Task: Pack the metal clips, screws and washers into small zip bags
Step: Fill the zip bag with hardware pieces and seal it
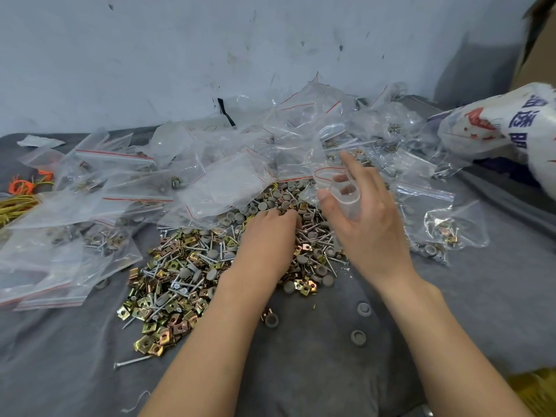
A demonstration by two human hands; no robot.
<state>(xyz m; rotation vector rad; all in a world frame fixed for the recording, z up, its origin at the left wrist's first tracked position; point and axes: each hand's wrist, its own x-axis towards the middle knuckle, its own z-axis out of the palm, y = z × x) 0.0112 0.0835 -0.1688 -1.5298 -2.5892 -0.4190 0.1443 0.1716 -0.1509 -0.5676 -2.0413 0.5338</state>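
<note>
A loose heap of brass-coloured metal clips (168,302), long screws (207,260) and grey round washers (270,203) lies on a grey cloth (316,371). My left hand (267,239) reaches palm-down into the heap, its fingertips curled among washers and clips; what they hold is hidden. My right hand (364,218) is raised just right of it and grips a small clear zip bag (340,191) with a red seal line, the bag's mouth held open between thumb and fingers.
Empty zip bags (114,188) pile up at the left and back. Filled bags (439,224) lie at the right. A white printed sack (505,127) sits far right. Orange and yellow ties (21,191) lie at the left edge. A few washers (358,337) lie apart.
</note>
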